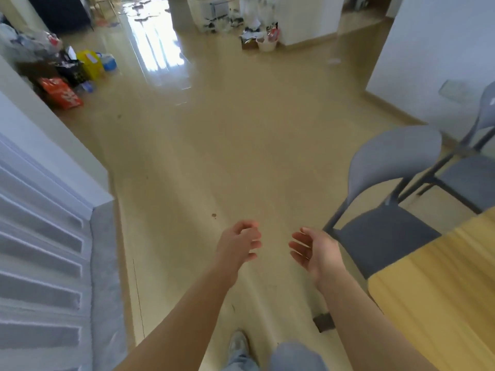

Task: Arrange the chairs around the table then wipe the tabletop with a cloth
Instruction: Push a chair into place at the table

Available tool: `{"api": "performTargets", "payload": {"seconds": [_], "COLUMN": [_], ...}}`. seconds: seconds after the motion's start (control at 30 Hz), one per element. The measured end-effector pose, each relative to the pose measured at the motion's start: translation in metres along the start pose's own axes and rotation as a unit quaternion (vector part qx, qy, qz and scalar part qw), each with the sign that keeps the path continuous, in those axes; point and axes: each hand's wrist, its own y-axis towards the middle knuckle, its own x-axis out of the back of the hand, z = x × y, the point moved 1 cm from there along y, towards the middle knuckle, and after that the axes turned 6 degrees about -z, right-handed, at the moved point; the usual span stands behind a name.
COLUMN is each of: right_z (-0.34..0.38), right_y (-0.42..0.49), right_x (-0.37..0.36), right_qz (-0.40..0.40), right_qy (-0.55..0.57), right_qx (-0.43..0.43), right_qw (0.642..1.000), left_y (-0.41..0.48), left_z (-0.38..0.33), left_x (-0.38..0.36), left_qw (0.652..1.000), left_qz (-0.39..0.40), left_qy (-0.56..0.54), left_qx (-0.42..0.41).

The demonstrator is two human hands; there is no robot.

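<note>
Two grey chairs stand at the right of the frame, beside the corner of a yellow wood-grain table (442, 290) that fills the lower right. The nearer chair (385, 236) has its seat just beside the table edge and its curved backrest (396, 159) turned toward the middle of the room. The farther chair (471, 183) sits behind it at the right edge and is partly cut off. Both look like moulded shells on thin dark metal legs, so I would judge them light and rigid, easy to lift or drag with one hand each. On the glossy beige floor (214, 145) the legs would likely slide readily and might scrape. The top rim of the backrest seems the best place to take hold, since it is broad, rounded and the part closest to reach. Neither hand holds or touches anything. The left hand (238, 243), at lower centre, has its fingers loosely curled around nothing. The right hand (313, 250), just beside it, is spread and relaxed with the palm turned inward, near the nearer chair's seat but apart from it. No cloth is in view, and most of the tabletop lies outside the frame.
</note>
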Motion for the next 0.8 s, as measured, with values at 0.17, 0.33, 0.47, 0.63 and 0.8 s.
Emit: {"api": "performTargets", "payload": {"seconds": [0.17,0.33,0.47,0.63,0.8], "right_z": [0.044,0.107,0.186,0.258,0.3], "right_y": [0.039,0.11,0.167,0.217,0.273], "right_x": [-0.026,-0.056,-0.076,-0.085,-0.08], "right_qz": [-0.054,-0.08,-0.082,-0.105,-0.184], "right_qy": [0.064,0.126,0.148,0.175,0.234], "right_qx": [-0.006,0.01,0.046,0.075,0.074], "right_qw": [0.996,0.989,0.984,0.976,0.952], "left_y": [0.068,0.145,0.211,0.27,0.331], "left_z": [-0.052,-0.108,-0.173,-0.232,-0.263], "left_x": [-0.033,-0.089,-0.143,-0.202,-0.266], "left_qw": [0.996,0.987,0.981,0.972,0.95], "left_qz": [0.064,0.117,0.132,0.179,0.259], "left_qy": [0.06,0.107,0.136,0.136,0.167], "left_qx": [-0.007,-0.01,-0.036,-0.063,-0.057]}}
